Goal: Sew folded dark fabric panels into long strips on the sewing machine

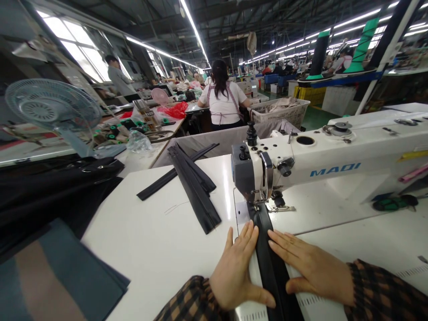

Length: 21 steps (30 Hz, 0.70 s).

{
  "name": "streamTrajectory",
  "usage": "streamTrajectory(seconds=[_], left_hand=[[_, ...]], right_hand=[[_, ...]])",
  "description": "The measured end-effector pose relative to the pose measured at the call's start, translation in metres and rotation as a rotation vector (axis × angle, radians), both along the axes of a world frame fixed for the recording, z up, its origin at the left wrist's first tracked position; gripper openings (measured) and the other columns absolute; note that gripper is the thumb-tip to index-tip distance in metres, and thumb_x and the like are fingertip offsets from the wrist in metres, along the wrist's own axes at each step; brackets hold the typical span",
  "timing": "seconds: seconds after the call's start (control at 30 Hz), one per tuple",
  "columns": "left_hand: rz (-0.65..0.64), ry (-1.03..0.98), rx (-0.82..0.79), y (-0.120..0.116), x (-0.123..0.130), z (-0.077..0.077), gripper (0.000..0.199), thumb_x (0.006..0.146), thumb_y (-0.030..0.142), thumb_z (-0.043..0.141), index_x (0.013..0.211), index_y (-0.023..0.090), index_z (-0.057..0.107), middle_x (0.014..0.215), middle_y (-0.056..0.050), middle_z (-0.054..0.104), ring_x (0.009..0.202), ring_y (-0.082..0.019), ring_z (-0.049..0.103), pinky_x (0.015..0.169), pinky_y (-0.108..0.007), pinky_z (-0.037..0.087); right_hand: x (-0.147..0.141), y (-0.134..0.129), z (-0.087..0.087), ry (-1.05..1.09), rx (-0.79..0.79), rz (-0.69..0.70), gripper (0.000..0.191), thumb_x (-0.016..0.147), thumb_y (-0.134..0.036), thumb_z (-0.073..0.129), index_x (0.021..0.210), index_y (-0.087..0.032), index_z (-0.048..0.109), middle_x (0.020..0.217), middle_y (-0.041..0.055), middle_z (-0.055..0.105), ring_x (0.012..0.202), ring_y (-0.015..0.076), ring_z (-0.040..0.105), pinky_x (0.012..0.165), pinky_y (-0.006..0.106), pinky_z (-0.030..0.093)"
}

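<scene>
A long black strip (272,267), leather-like and with a seam along it, runs from the bottom edge up under the presser foot (256,207) of a white sewing machine (334,156). Flat along the strip's left edge lies my left hand (236,272), fingers stretched forward and thumb over the strip. My right hand (310,265) rests on the opposite edge, its fingers extended and touching the strip. Neither hand grasps it. Further left on the white table, several finished-looking black strips (195,191) lie crossed over each other.
Dark fabric (53,191) and blue-grey panels (56,272) are piled at the left, below a fan (50,109). Beyond the table, a person (222,98) sits with their back to me near a white basket (282,111). Thread cones (319,55) stand at upper right.
</scene>
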<state>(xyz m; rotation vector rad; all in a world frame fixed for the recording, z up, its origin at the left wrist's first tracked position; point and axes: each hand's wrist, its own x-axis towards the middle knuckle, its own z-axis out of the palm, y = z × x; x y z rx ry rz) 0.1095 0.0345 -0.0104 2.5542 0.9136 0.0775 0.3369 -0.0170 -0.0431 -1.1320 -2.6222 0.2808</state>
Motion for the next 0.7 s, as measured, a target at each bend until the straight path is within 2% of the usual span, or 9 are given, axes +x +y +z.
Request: streamTrajectory(seconds=[0.27,0.4,0.5,0.7], left_hand=[[0.042,0.022,-0.009,0.006,0.009,0.004,0.109,0.053,0.07,0.056,0.135,0.01,0.014,0.139,-0.021,0.012,0.129,-0.03,0.009,0.101,-0.058,0.004],[0.045,-0.011,-0.017,0.008,0.011,0.002,0.112,0.051,0.069,0.058,0.134,0.007,0.016,0.139,-0.024,0.013,0.129,-0.03,0.009,0.103,-0.055,0.01],[0.055,-0.06,-0.04,0.009,0.011,0.0,0.113,0.049,0.069,0.06,0.134,0.009,0.016,0.139,-0.024,0.012,0.128,-0.031,0.01,0.103,-0.053,0.015],[0.074,-0.099,-0.064,0.01,0.012,0.0,0.112,0.049,0.067,0.062,0.135,0.013,0.015,0.14,-0.022,0.011,0.128,-0.031,0.012,0.103,-0.052,0.018]], right_hand=[[-0.002,0.01,-0.001,-0.047,0.0,-0.035,0.064,0.085,-0.049,0.035,0.134,-0.011,0.02,0.141,0.0099,0.017,0.128,0.0205,0.015,0.104,0.038,0.024],[-0.003,0.012,0.0,-0.027,0.021,-0.053,0.061,0.086,-0.043,0.039,0.135,-0.011,0.02,0.14,0.0101,0.019,0.128,0.0204,0.018,0.104,0.037,0.025],[-0.004,0.012,0.0,-0.011,0.033,-0.055,0.061,0.085,-0.039,0.042,0.135,-0.012,0.019,0.14,0.0103,0.02,0.128,0.0207,0.018,0.103,0.037,0.027],[-0.004,0.013,0.001,-0.046,0.035,-0.057,0.058,0.086,-0.034,0.041,0.135,-0.012,0.018,0.141,0.0098,0.018,0.128,0.0206,0.017,0.103,0.038,0.026]])
